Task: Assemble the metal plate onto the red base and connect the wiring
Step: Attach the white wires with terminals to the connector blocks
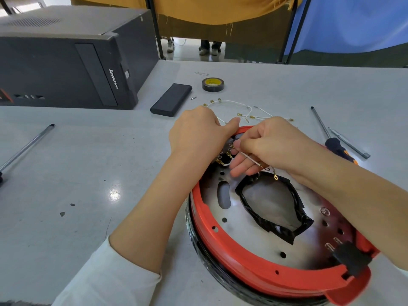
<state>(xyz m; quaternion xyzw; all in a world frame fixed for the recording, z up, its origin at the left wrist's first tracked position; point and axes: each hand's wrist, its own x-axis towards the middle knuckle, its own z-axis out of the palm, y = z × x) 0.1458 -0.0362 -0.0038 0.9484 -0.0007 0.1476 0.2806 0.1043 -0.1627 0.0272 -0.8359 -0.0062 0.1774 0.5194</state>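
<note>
**Head view: wiring goes on at the far rim of the red base**

Head view shows the metal plate (pixel 265 246) already seated inside the red base (pixel 231 259), which sits on the grey table (pixel 88 164) close to the person. The right hand (pixel 271 142) pinches a thin white wire (pixel 251 159) between thumb and forefinger; its ring terminal (pixel 275 177) hangs free above the plate. The left hand (pixel 198 133) is curled over the terminal cluster (pixel 225 156) at the far rim, but its fingertips are hidden, so I cannot tell whether it grips anything.

Judging by looks, the wire is light and limp, so it will flop unless held near the terminal; the terminal is small, stiff and easy to drop or bend. The plate looks rigid and smooth, with thin stamped edges around its holes. The black tape (pixel 249 206) wrapped round the central opening appears soft and loosely stuck, and could snag.

More white leads with brass ends (pixel 234 103) lie tangled just beyond the base and may get dragged along. A roll of tape (pixel 213 84), a black power bank (pixel 171 99) and a desktop PC (pixel 66 62) sit further back. A screwdriver (pixel 331 140) and a pen (pixel 348 143) lie to the right, a metal rod (pixel 28 144) to the left. Both hands crowd the same spot, hiding the connection point.
</note>
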